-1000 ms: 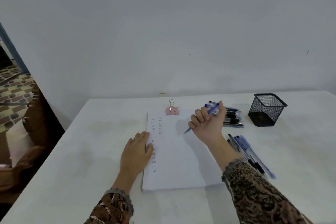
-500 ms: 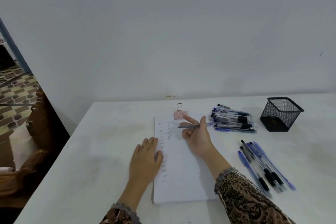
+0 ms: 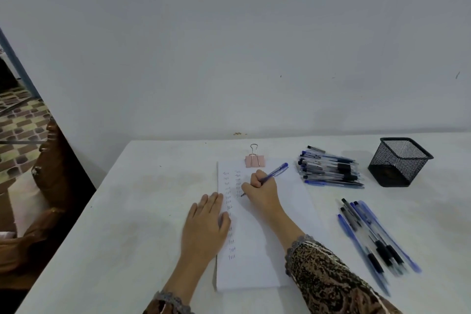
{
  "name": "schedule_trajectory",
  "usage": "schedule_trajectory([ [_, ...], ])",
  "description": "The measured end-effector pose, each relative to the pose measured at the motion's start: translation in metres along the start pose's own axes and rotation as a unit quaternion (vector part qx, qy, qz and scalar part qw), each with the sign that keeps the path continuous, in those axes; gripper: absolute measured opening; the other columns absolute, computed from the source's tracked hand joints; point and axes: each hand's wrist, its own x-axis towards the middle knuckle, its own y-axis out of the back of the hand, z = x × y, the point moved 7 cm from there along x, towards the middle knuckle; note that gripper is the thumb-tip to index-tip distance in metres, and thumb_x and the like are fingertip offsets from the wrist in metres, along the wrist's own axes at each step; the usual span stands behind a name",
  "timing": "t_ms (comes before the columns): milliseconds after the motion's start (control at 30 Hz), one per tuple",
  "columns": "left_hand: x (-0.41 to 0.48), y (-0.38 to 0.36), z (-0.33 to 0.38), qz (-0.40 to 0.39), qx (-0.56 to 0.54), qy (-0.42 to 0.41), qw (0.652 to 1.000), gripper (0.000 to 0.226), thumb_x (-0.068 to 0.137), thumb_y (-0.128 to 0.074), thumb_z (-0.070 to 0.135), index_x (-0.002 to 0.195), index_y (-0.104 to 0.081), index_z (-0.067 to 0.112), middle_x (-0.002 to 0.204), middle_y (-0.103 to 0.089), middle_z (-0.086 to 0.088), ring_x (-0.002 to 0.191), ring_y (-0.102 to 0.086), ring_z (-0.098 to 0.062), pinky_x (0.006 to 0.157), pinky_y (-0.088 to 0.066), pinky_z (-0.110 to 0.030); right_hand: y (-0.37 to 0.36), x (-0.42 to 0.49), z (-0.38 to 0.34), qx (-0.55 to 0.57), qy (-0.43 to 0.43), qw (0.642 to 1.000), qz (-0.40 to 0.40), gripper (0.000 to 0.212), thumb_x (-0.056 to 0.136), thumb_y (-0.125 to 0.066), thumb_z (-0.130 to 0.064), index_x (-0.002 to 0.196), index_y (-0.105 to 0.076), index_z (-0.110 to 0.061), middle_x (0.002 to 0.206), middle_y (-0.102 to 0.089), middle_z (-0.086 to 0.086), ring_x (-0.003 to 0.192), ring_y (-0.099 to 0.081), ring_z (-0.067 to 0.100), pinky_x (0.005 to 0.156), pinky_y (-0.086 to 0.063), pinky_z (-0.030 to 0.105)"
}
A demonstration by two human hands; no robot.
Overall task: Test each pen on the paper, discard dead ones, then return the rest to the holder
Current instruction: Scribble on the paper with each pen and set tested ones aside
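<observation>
Right hand (image 3: 262, 191): fingers curled round a blue pen (image 3: 274, 173) in a writing grip. The pen tip touches the paper pad (image 3: 293, 201) just left of the knuckles, at the foot of the second column of short handwritten marks. The capped end points up and away to the hand's right.

Left hand (image 3: 206, 222): fingers straight and together, palm down. It lies flat across the pad's left edge, just left of the right hand, and partly covers the first column of marks.

A pink binder clip (image 3: 254, 160) clamps the pad's far edge, just beyond the right hand.

A stacked pile of pens (image 3: 328, 171) lies beyond and to the right of the right hand. A black mesh holder (image 3: 398, 160) stands upright farther right, apart from the pile.

A second group of pens (image 3: 374, 239) lies on the white table (image 3: 127, 211), right of the right forearm and clear of the pad.
</observation>
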Motion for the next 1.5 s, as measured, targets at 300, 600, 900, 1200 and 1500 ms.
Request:
schedule_trajectory([
  [300, -0.0011, -0.0003, -0.0003, -0.006, -0.001, 0.008, 1.0, 0.075, 0.079, 0.002, 0.049, 0.148, -0.015, 0.024, 0.155, -0.014, 0.01, 0.144, -0.006, -0.009, 0.116, -0.002, -0.026, -0.0033, -0.0055, -0.0077, -0.06, 0.033, 0.998, -0.014, 0.047, 0.07, -0.054, 0.016, 0.053, -0.025, -0.018, 0.058, -0.026, -0.005, 0.043, -0.026, 0.001, 0.047, -0.027, 0.009],
  [600, 0.0003, -0.0025, -0.0021, -0.001, 0.003, 0.009, 1.0, 0.087, 0.07, 0.01, 0.053, 0.148, -0.016, 0.025, 0.155, -0.014, 0.01, 0.144, -0.006, -0.009, 0.115, -0.001, -0.025, -0.008, -0.0061, -0.0081, -0.072, 0.032, 0.996, -0.038, 0.047, 0.068, -0.057, 0.016, 0.052, -0.027, -0.017, 0.058, -0.03, -0.004, 0.043, -0.03, 0.0, 0.05, -0.03, 0.008],
  [900, 0.0002, -0.0019, -0.002, -0.001, -0.005, 0.012, 1.0, 0.081, 0.074, 0.005, 0.052, 0.147, -0.016, 0.024, 0.155, -0.015, 0.01, 0.144, -0.007, -0.009, 0.116, -0.002, -0.026, -0.0073, -0.0038, -0.008, -0.085, 0.031, 0.995, -0.036, 0.048, 0.068, -0.057, 0.014, 0.051, -0.025, -0.018, 0.056, -0.029, -0.005, 0.041, -0.029, 0.001, 0.048, -0.029, 0.008],
  [1200, -0.0003, -0.0001, -0.0016, 0.006, -0.009, 0.012, 1.0, 0.094, 0.064, 0.013, 0.054, 0.147, -0.017, 0.025, 0.155, -0.015, 0.01, 0.144, -0.007, -0.008, 0.115, -0.001, -0.024, -0.003, -0.0034, -0.0091, -0.089, 0.037, 0.995, -0.004, 0.046, 0.069, -0.058, 0.013, 0.051, -0.027, -0.016, 0.057, -0.029, -0.004, 0.04, -0.031, 0.001, 0.046, -0.03, 0.006],
  [1500, 0.0001, -0.0013, -0.0019, 0.007, -0.003, 0.007, 1.0, 0.093, 0.064, 0.013, 0.054, 0.147, -0.018, 0.024, 0.155, -0.016, 0.01, 0.144, -0.008, -0.008, 0.115, -0.002, -0.025, -0.0009, -0.0003, -0.0037, -0.085, 0.038, 0.996, 0.002, 0.048, 0.068, -0.059, 0.012, 0.05, -0.026, -0.018, 0.055, -0.029, -0.006, 0.043, -0.028, 0.002, 0.048, -0.028, 0.009],
])
